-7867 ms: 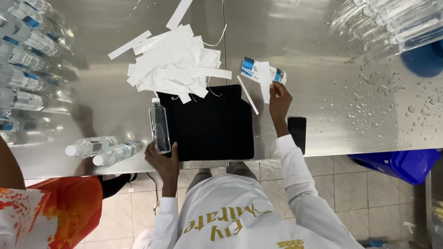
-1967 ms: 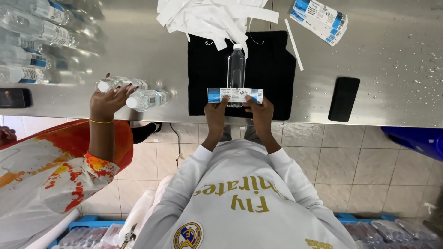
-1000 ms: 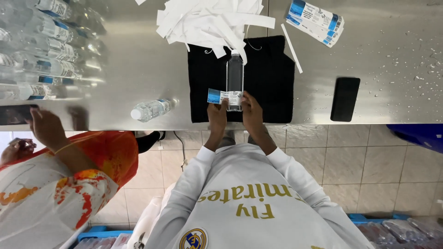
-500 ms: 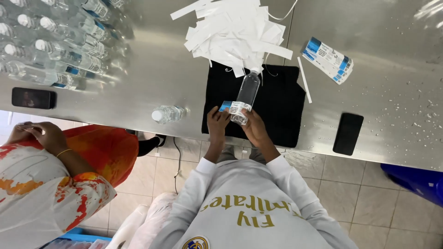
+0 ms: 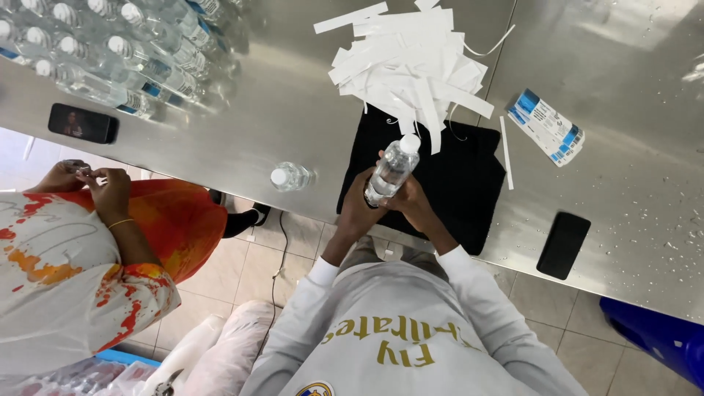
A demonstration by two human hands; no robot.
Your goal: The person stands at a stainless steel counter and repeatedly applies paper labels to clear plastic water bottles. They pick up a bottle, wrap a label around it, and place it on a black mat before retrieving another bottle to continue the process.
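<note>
- I see both my hands clasped round a small clear water bottle (image 5: 392,170) with a white cap, just below the centre of the frame, over the black cloth (image 5: 469,183) spread at the steel table's (image 5: 279,110) near edge.
- My left hand (image 5: 357,210) is wrapped closed about the bottle's lower body; my right hand (image 5: 411,205) is closed on the same end from the other side. The bottle tilts, cap pointing toward the upper middle of the frame.
- I cannot tell whether a label sits under my fingers; they cover that part of the bottle.
- Just above the cap lies a heap of white backing strips (image 5: 411,70), its lower edge overlapping the cloth. I judge a careless swing of the cap could scatter them.
- A stack of blue-and-white labels (image 5: 546,126) lies at the right, well apart from my hands, with a single thin white strip (image 5: 506,152) between it and the cloth.
- A dark phone (image 5: 563,245) lies at the lower right near the table edge; water droplets dot the steel there, so a wet grip could slip.
- One lone bottle (image 5: 287,177) stands left of the cloth; a loose elbow might knock it.
- Rows of bottles (image 5: 110,55) fill the upper left, with a second phone (image 5: 83,122) beside them.
- A co-worker in an orange garment (image 5: 95,249) stands at the lower left, hands together, clear of mine.
</note>
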